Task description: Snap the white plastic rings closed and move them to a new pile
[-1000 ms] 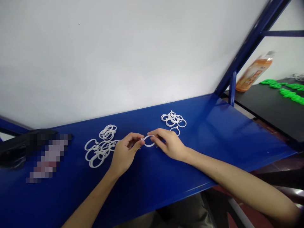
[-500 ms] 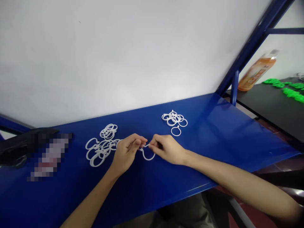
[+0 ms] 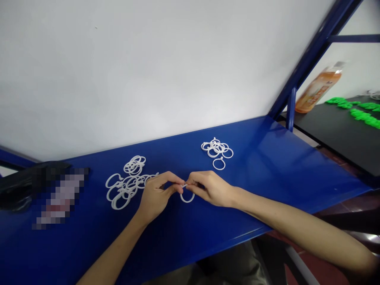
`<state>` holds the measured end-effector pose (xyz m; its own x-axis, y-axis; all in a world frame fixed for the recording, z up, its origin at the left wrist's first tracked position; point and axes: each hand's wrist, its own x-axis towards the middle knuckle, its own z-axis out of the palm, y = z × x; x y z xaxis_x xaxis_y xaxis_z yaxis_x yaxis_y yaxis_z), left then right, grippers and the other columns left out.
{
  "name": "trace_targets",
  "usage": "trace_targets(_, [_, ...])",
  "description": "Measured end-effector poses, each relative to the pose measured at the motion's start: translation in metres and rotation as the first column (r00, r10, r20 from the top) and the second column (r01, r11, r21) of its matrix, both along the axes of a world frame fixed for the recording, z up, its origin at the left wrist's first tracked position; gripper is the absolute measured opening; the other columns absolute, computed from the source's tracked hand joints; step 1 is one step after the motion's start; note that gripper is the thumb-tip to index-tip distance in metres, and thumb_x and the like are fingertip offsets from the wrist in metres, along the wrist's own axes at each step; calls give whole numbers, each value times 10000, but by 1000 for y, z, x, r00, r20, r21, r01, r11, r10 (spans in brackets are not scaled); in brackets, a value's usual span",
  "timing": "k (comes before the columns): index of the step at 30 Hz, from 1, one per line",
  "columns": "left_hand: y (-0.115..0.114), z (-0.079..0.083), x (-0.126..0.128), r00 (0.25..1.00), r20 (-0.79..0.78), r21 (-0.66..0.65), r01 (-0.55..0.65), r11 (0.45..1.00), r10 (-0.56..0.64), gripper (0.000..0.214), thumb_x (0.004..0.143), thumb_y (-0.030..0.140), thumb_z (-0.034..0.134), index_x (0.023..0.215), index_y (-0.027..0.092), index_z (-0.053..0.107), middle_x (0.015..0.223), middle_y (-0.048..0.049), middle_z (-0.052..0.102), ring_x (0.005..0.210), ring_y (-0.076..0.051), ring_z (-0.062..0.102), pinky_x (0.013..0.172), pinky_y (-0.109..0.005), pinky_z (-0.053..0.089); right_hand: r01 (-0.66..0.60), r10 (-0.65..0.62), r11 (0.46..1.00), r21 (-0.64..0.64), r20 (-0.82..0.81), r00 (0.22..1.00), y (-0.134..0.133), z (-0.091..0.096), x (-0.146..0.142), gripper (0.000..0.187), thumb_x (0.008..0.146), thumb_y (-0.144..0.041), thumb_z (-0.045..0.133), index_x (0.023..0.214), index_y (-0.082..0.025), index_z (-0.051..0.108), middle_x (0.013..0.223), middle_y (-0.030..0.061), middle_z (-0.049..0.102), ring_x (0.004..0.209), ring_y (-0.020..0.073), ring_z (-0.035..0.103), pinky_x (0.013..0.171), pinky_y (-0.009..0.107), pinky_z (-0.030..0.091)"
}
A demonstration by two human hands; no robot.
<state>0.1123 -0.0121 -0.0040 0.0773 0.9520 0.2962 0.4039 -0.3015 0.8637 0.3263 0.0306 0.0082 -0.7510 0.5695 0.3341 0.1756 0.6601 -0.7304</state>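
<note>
Between my two hands hangs a thin white ring (image 3: 187, 201), its loop dangling below the fingertips. My left hand (image 3: 157, 193) pinches its upper left part between thumb and fingers. On the other side, my right hand (image 3: 210, 187) grips its upper right part the same way; the fingertips of both hands nearly meet and hide the ring's top. A loose pile of similar white rings (image 3: 120, 202) lies just left of my left hand. Farther back on the right is a smaller cluster of white rings (image 3: 218, 148), with a single ring (image 3: 219, 169) in front of it.
The blue tabletop (image 3: 178, 241) meets a white wall (image 3: 148, 71). A black plastic bag (image 3: 14, 194) lies at the left, partly pixelated. Beyond a blue metal frame (image 3: 305, 63), a bottle of orange liquid (image 3: 319, 89) and green pieces (image 3: 365, 118) rest on a black table (image 3: 332, 132).
Both hands have come closer together at the top of the ring, and my left thumb and fingers have closed on it. The ring's gap is now covered by fingertips.
</note>
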Motion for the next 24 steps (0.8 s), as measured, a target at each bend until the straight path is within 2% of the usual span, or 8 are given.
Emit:
trace_targets(5, [-3, 6, 1, 992, -125, 59, 33, 998, -26, 250, 894, 458, 662, 775, 250, 733, 659, 17, 701, 620, -141, 639, 659, -265, 511, -32, 31, 993, 114, 11, 999, 0, 1, 1, 173, 1030, -240, 479, 962, -179, 625, 890, 45, 673, 752, 131, 632, 676, 244, 506])
trace_targets(7, [-1, 10, -1, 965, -261, 98, 16, 995, 11, 258, 898, 480, 648, 824, 249, 735, 750, 1, 732, 690, -158, 660, 724, -286, 527, 24, -28, 983, 182, 15, 1000, 5, 3, 3, 203, 1043, -261, 462, 1026, -173, 644, 940, 65, 685, 815, 145, 654, 734, 267, 526])
trace_targets(9, [2, 13, -5, 893, -445, 139, -11, 990, 72, 259, 904, 482, 629, 915, 246, 735, 884, -28, 750, 836, -205, 674, 853, -351, 525, 111, -140, 956, 272, 89, 986, 15, 5, 7, 224, 1043, -261, 460, 1071, -167, 662, 966, 82, 682, 861, 166, 657, 761, 286, 526])
trace_targets(11, [5, 14, -13, 765, -627, 167, -54, 984, 148, 259, 928, 426, 584, 1031, 232, 721, 1016, -62, 737, 996, -269, 645, 964, -442, 483, 200, -296, 911, 359, 235, 926, 28, 9, 17, 218, 1024, -203, 477, 1074, -163, 685, 992, 96, 669, 874, 184, 651, 758, 293, 511])
trace_targets(13, [8, 14, -25, 614, -766, 167, -100, 981, 193, 278, 926, 298, 524, 1120, 206, 700, 1118, -97, 697, 1097, -315, 597, 1007, -499, 446, 277, -451, 861, 426, 388, 804, 41, 13, 30, 228, 991, -132, 489, 1037, -168, 710, 1026, 105, 653, 846, 188, 643, 730, 288, 485])
trace_targets(16, [9, 13, -43, 466, -869, 115, -137, 984, 166, 380, 844, 168, 483, 1164, 183, 687, 1185, -119, 655, 1146, -337, 563, 1000, -511, 433, 343, -577, 806, 483, 506, 642, 56, 19, 48, 235, 979, -136, 490, 963, -170, 721, 1010, 114, 643, 759, 178, 626, 649, 283, 427])
trace_targets(19, [10, 12, -56, 418, -901, 66, -132, 989, 116, 402, 838, 159, 462, 1167, 208, 686, 1193, -107, 661, 1166, -334, 551, 968, -495, 426, 392, -629, 774, 497, 525, 573, 62, 22, 58, 200, 965, -141, 508, 947, -180, 704, 952, 98, 662, 765, 190, 629, 625, 279, 394])
trace_targets(24, [14, 7, -61, 404, -908, 63, -133, 989, 112, 356, 945, 228, 410, 1163, 229, 692, 1131, -102, 703, 1120, -330, 572, 900, -474, 405, 488, -676, 736, 469, 530, 512, 65, 25, 62, 98, 933, -164, 584, 975, -189, 669, 955, 73, 695, 792, 192, 639, 632, 276, 387])
